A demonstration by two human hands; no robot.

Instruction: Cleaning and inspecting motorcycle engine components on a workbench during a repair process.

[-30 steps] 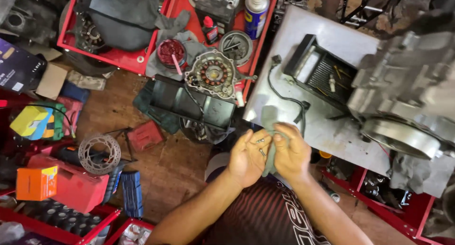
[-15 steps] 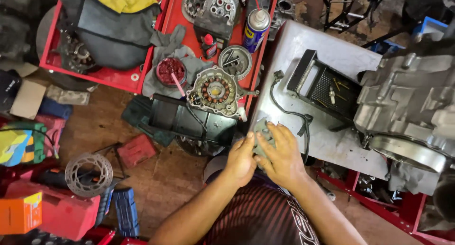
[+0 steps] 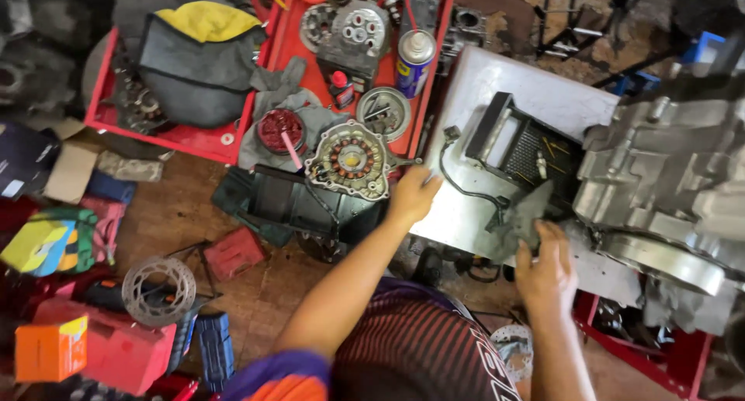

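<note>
Grey rag (image 3: 521, 219) lies near the table (image 3: 497, 83) edge, pinched in the right hand (image 3: 547, 267); left hand (image 3: 411, 195), fingers loosely curled, touches the table's left edge. Tugging might snag the black cable (image 3: 458, 185).

Both bare forearms run up from the lower frame and angle apart, the left hand (image 3: 411, 198) stretched forward with wrist straight and fingers curled down out of view, the right hand (image 3: 547, 265) nearer the body, back up, fingers reaching forward and loosely bent.
</note>
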